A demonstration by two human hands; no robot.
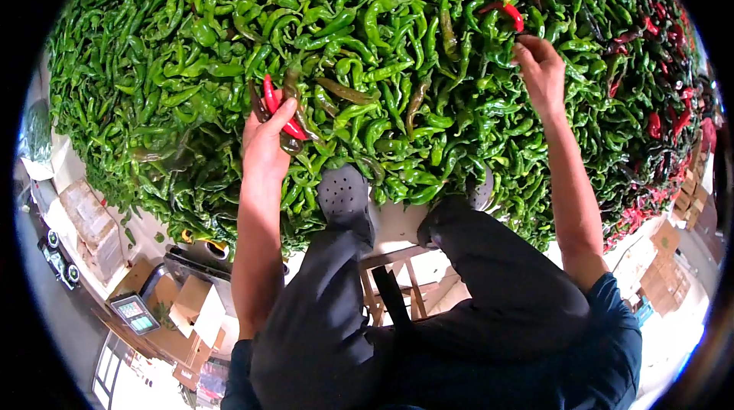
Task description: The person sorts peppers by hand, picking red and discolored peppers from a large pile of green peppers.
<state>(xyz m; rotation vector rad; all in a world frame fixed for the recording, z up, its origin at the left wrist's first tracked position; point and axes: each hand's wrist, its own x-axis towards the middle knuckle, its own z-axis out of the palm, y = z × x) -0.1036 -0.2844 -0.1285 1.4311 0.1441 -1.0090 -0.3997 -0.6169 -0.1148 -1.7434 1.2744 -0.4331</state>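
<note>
A wide heap of green peppers [375, 16] fills the upper view, with some red and dark ones mixed in. At centre left, my left hand [266, 135] is closed round a few peppers, a red pepper [269, 94] and dark brownish ones among them. Farther right, my right hand [541, 70] reaches down to the heap with thumb and fingers pinched together. Just above its fingertips lies a curved red pepper [512, 15]. Whatever those fingertips hold, if anything, is too small to make out.
My grey clogs [344, 192] rest at the heap's near edge, above a wooden stool [413, 288]. A scale with a display [135, 314] and cardboard boxes [197, 304] stand at lower left. More cartons [664, 276] are at right, near dark and red peppers.
</note>
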